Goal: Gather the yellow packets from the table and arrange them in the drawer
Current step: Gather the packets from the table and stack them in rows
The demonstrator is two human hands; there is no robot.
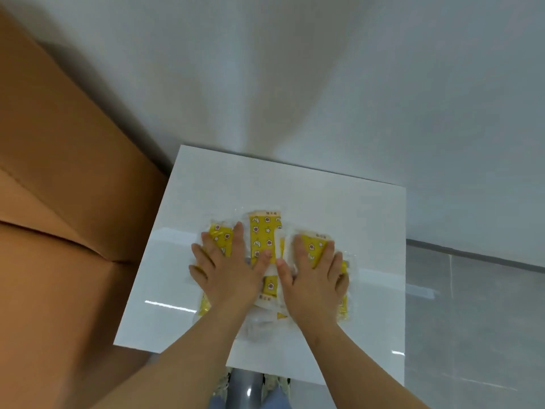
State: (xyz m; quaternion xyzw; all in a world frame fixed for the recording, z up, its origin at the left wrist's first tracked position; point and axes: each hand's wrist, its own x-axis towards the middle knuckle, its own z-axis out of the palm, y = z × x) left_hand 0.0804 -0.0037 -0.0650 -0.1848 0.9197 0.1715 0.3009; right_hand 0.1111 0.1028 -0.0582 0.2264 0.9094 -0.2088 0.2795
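Several yellow packets (264, 236) in clear wrapping lie bunched together in the middle of a small white table (339, 208). My left hand (228, 268) lies flat on the left side of the bunch, fingers spread over a packet. On the right side my right hand (314, 276) presses down the same way, fingers spread. Both thumbs nearly meet over the middle packets. More packets show under and beside my wrists. No drawer is in view.
A large brown cardboard box (67, 202) stands close against the table's left edge. White walls meet in a corner behind the table. Grey floor tiles (477, 320) lie to the right. My shoes and the table's grey post (244, 388) show below the front edge.
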